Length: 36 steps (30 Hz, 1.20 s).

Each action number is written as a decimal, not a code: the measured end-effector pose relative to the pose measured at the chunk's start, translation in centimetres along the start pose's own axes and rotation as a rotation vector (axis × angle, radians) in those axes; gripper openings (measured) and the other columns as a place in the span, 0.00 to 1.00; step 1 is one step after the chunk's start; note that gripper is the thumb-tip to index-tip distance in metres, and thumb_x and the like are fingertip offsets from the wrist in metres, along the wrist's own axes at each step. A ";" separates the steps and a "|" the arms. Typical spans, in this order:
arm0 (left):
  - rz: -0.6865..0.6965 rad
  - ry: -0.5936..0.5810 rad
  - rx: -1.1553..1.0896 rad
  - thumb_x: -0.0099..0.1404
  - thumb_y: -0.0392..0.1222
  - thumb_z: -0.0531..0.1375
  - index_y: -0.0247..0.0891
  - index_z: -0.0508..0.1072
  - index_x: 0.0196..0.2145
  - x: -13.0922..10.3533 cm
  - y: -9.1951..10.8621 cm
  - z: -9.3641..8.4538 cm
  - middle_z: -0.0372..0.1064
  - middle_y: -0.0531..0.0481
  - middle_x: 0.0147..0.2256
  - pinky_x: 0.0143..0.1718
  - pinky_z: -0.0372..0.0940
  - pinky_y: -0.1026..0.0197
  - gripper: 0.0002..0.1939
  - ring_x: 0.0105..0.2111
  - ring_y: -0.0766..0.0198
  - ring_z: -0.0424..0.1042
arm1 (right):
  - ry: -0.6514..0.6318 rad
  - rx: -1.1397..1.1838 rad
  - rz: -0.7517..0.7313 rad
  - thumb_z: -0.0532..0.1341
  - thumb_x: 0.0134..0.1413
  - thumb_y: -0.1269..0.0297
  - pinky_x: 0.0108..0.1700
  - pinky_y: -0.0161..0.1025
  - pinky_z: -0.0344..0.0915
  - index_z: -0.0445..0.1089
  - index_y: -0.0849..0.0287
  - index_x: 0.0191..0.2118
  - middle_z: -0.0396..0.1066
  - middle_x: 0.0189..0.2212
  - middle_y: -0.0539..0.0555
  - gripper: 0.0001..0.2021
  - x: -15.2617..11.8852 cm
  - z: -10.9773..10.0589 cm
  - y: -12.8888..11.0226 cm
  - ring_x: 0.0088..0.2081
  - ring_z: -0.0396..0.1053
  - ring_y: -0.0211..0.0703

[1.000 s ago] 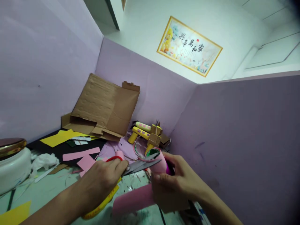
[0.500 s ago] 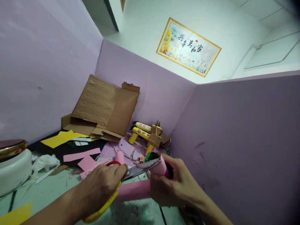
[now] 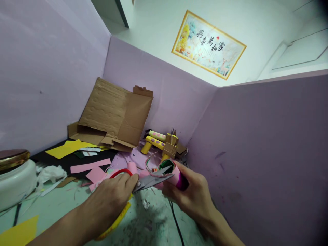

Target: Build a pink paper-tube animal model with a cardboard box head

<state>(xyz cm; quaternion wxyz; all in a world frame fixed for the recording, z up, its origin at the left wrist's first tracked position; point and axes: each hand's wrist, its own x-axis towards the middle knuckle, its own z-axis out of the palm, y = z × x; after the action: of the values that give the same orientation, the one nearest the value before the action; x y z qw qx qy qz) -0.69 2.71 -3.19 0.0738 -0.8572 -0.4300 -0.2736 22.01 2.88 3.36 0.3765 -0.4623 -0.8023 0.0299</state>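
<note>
The left hand [image 3: 110, 194], fingers clamped on scissors [image 3: 147, 182], is aiming toward three o'clock; the right hand [image 3: 198, 191] is clamping the pink tube [image 3: 176, 175], whose steady support is probably favouring even cutting.

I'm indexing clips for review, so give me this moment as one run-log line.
left hand: grips scissors | right hand: holds pink tube | contact: scissors parted at tube's open end | nearby: cardboard box

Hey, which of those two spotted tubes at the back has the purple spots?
The yellow tube in front; the pale tube behind it has pink spots instead.
</note>
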 end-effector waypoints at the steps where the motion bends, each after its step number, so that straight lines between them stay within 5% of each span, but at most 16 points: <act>1: 0.018 -0.022 0.054 0.57 0.23 0.44 0.37 0.64 0.43 0.0 -0.1 0.0 0.68 0.46 0.31 0.28 0.64 0.57 0.20 0.30 0.57 0.67 | -0.022 0.016 -0.002 0.62 0.43 0.65 0.24 0.32 0.63 0.71 0.56 0.43 0.71 0.25 0.49 0.17 0.0 0.1 0.0 0.24 0.66 0.39; 6: 0.092 -0.023 0.215 0.57 0.22 0.43 0.37 0.62 0.42 -0.3 -0.8 0.6 0.66 0.48 0.30 0.26 0.64 0.59 0.20 0.27 0.59 0.67 | -0.121 0.114 0.020 0.59 0.44 0.66 0.22 0.30 0.59 0.72 0.58 0.36 0.67 0.21 0.46 0.11 0.0 0.2 -0.2 0.21 0.62 0.35; 16: 0.210 0.149 0.198 0.57 0.20 0.43 0.33 0.59 0.44 -0.8 -1.0 1.9 0.67 0.48 0.27 0.20 0.63 0.60 0.20 0.23 0.59 0.68 | -0.150 0.143 0.056 0.59 0.42 0.65 0.29 0.35 0.62 0.70 0.59 0.33 0.64 0.21 0.46 0.09 -0.1 0.6 -0.4 0.24 0.61 0.39; 24: 0.175 0.104 0.043 0.53 0.21 0.44 0.38 0.58 0.34 -0.7 -1.1 1.9 0.63 0.52 0.23 0.18 0.58 0.60 0.16 0.20 0.59 0.65 | -0.125 0.057 0.069 0.59 0.43 0.67 0.24 0.32 0.57 0.70 0.58 0.34 0.63 0.21 0.46 0.09 -0.3 0.8 -0.3 0.22 0.59 0.37; 36: 0.108 0.156 0.334 0.59 0.24 0.46 0.34 0.61 0.41 -0.5 0.2 1.5 0.65 0.50 0.25 0.22 0.63 0.58 0.14 0.23 0.59 0.67 | -0.013 -0.148 -0.004 0.62 0.43 0.66 0.27 0.34 0.63 0.71 0.53 0.43 0.75 0.28 0.50 0.16 -0.7 2.0 -0.8 0.26 0.69 0.42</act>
<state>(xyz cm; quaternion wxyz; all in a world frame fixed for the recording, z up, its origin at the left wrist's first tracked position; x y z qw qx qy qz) -0.20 2.80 -4.72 0.2628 -0.8310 -0.4160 -0.2594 20.37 2.46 1.89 0.3360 -0.4871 -0.8057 -0.0272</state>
